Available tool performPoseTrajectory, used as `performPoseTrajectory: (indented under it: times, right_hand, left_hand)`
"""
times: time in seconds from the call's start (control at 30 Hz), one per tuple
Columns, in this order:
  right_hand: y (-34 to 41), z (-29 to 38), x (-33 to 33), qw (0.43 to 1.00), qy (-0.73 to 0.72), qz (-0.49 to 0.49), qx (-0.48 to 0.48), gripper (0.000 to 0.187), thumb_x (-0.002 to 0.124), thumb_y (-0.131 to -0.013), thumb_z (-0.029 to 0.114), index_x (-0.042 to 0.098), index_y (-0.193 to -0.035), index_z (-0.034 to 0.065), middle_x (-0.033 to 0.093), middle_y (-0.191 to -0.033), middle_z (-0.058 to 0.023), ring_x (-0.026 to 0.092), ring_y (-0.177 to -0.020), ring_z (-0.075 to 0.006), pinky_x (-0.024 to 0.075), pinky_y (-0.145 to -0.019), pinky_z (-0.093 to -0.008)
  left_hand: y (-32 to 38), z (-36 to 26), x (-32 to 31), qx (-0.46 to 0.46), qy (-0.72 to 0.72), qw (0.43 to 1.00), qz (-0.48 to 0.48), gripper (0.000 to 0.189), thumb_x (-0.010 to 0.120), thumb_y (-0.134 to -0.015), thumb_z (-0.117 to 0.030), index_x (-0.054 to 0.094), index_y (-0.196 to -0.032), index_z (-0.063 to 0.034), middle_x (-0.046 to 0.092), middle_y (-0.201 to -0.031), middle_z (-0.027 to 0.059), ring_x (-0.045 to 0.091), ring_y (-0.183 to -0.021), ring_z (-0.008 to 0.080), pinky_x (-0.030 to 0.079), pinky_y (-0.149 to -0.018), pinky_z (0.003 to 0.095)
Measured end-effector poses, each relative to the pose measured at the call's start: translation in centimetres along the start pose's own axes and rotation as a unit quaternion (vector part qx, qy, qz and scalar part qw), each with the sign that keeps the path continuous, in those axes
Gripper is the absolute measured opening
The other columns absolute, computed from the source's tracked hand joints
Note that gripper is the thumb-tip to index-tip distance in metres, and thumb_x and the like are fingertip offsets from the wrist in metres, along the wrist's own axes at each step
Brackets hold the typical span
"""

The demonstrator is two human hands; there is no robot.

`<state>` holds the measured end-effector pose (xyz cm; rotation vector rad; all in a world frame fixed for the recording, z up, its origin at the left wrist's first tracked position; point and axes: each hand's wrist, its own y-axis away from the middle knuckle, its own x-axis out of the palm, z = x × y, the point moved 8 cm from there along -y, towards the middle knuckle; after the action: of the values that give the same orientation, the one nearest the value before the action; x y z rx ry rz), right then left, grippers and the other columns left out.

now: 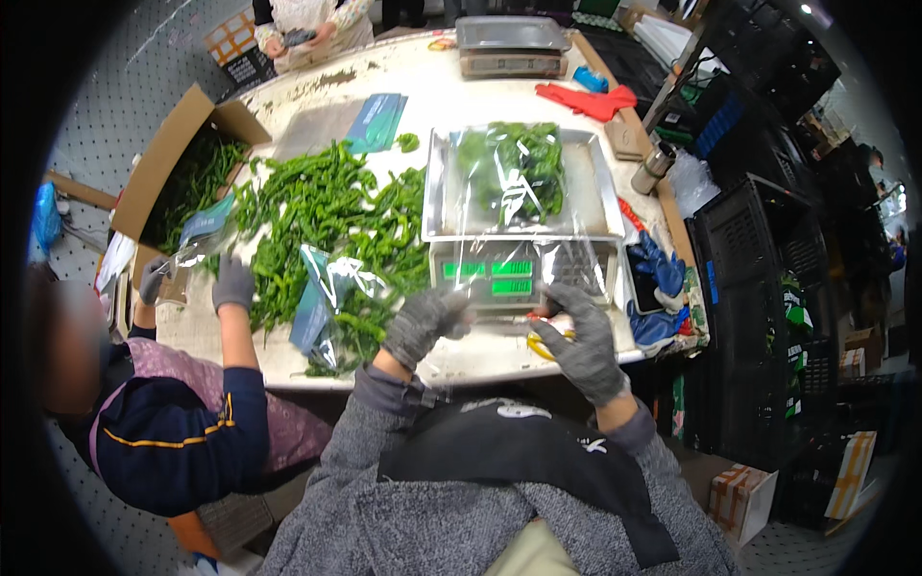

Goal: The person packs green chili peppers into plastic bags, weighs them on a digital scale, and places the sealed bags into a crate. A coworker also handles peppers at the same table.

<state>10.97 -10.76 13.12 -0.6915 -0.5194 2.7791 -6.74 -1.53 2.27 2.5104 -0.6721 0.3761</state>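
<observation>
A clear plastic bag (515, 173) of green peppers rests on the metal pan (591, 173) of a digital scale (522, 277). Its loose, see-through end stretches over the lit green display towards me. My left hand (428, 327), in a grey knitted glove, pinches the near edge of this film at the left. On the right side, my gloved right hand (587, 353) has thumb and fingertips bent about the film; the exact grip is blurred. Yellow-handled scissors (542, 345) lie partly beneath my right hand. Loose green peppers (317, 209) are heaped left of the scale.
A co-worker's gloved hands (234, 281) hold another bag by a cardboard box (169, 165) of peppers. A partly filled bag (331, 309) lies nearer me. Blue gloves (659, 270), a steel flask (654, 167) and red gloves (587, 101) line the right. A second scale (513, 47) stands behind.
</observation>
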Motion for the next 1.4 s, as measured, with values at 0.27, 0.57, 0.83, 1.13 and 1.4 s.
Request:
performPoseTrajectory:
  times: [0.27, 0.57, 0.83, 1.13, 1.4]
  right_hand:
    - [-1.9, 0.1, 9.3, 0.981, 0.122, 0.133, -0.077, 0.043, 0.063, -0.075, 0.013, 0.053, -0.117, 0.0056, 0.061, -0.086, -0.014, 0.059, -0.079, -0.0307, 0.0468, -0.07, -0.0405]
    - [-2.7, -0.2, 12.6, 0.957, 0.231, 0.169, -0.045, 0.046, 0.061, -0.072, 0.006, 0.052, -0.117, 0.0057, 0.061, -0.094, -0.0152, 0.058, -0.09, -0.0319, 0.0471, -0.077, -0.0406]
    - [-0.8, -0.4, 12.7, 0.963, 0.166, 0.129, -0.169, 0.031, 0.049, -0.081, 0.009, 0.053, -0.111, 0.0007, 0.06, -0.094, -0.0176, 0.06, -0.086, -0.0321, 0.0471, -0.075, -0.0401]
    - [9.3, -6.1, -14.0, 0.938, -0.318, -0.108, 0.084, 0.045, 0.067, -0.078, 0.011, 0.053, -0.12, 0.0034, 0.047, -0.071, 0.003, 0.044, -0.059, -0.0086, 0.0448, -0.061, -0.027]
    - [48.0, -25.9, -24.6, 0.747, 0.278, -0.092, 0.597, 0.032, 0.057, -0.084, 0.014, 0.055, -0.115, 0.003, 0.058, -0.091, -0.0052, 0.054, -0.087, -0.0166, 0.0452, -0.078, -0.0306]
  left_hand:
    - [0.4, 0.1, -1.0, 0.065, -0.124, 0.99, 0.013, 0.018, 0.06, -0.088, -0.02, 0.061, -0.085, -0.0021, 0.058, -0.073, 0.0039, 0.055, -0.062, 0.0101, 0.043, -0.052, 0.0236]
    - [-0.3, 0.5, -3.7, 0.092, -0.331, 0.937, -0.062, 0.02, 0.055, -0.087, -0.016, 0.064, -0.082, 0.001, 0.064, -0.071, 0.0105, 0.06, -0.062, 0.0149, 0.047, -0.056, 0.0275]
    - [-1.6, 1.7, -5.1, 0.173, -0.349, 0.913, -0.121, 0.025, 0.06, -0.083, -0.025, 0.067, -0.085, -0.0008, 0.065, -0.065, 0.0123, 0.061, -0.057, 0.0207, 0.048, -0.053, 0.0342]
    - [-0.3, -0.7, -2.7, 0.145, -0.322, 0.936, 0.005, 0.018, 0.06, -0.083, -0.012, 0.064, -0.099, -0.0047, 0.066, -0.079, 0.0088, 0.063, -0.064, 0.0159, 0.05, -0.056, 0.0268]
    - [-1.1, -5.7, -1.3, 0.404, -0.59, 0.676, -0.179, 0.066, 0.069, -0.067, -0.011, 0.045, -0.128, -0.0071, 0.044, -0.129, 0.022, 0.047, -0.116, 0.034, 0.04, -0.094, 0.0426]
